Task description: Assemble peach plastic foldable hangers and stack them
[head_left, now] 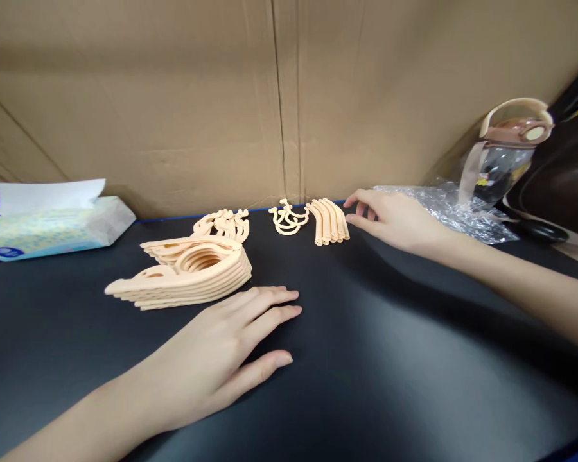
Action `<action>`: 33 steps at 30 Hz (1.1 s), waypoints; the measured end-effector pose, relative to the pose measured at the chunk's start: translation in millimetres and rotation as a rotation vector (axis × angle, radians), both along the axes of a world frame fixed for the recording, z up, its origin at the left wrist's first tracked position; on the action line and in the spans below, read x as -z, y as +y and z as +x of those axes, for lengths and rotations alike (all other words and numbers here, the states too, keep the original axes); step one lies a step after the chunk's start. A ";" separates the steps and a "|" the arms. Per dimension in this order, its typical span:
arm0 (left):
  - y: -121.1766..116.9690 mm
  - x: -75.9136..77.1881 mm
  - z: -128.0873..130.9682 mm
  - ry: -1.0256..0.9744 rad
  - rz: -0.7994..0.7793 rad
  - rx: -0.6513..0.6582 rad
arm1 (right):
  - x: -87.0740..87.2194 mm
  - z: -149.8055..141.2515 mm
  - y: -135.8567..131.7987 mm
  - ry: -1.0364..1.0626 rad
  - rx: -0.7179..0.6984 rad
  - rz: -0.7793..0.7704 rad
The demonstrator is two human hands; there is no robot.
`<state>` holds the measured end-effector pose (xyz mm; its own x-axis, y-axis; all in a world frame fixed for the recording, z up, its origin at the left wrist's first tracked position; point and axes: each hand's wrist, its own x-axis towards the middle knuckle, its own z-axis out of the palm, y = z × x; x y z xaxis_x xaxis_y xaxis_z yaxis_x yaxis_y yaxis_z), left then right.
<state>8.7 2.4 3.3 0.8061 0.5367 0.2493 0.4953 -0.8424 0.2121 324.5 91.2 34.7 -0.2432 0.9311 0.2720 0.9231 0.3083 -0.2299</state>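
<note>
My left hand (231,350) lies on the black table with fingers spread and nothing in it. Just beyond it sits a stack of cream plastic hanger-like pieces (187,279), flat and curved. Behind that stack is a pile of small curved cream pieces (224,224). Farther right lie several cream hook-shaped pieces (289,218), partly overlapping. Beside them a row of curved cream tubes (327,221) is lined up side by side. My right hand (390,215) hovers right of the tubes, fingers apart and slightly bent, fingertips close to the nearest tube. Nothing shows between its fingers.
A tissue pack (58,224) lies at the left. Crinkled clear plastic (447,205) and a clear bottle with a handled lid (505,154) are at the right. A cardboard wall (197,109) rises behind the black table (356,372).
</note>
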 end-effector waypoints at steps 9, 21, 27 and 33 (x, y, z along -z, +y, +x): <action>-1.5 1.4 -0.2 0.022 0.023 -0.017 | 8.4 -3.9 56.9 -0.074 0.116 -0.144; 0.8 2.8 -1.2 0.015 0.031 -0.022 | 14.8 -12.6 61.3 0.015 0.123 -0.214; -1.0 0.3 -0.9 0.038 0.037 -0.019 | 16.6 -12.9 62.2 -0.020 0.138 -0.162; 1.2 2.3 -2.0 0.035 0.049 0.008 | 15.7 -14.1 60.5 -0.063 0.142 -0.128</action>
<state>6.8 3.6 1.0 0.8191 0.5178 0.2467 0.4945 -0.8555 0.1537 310.4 151.7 19.0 -0.1202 0.9831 0.1378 0.9689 0.1464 -0.1995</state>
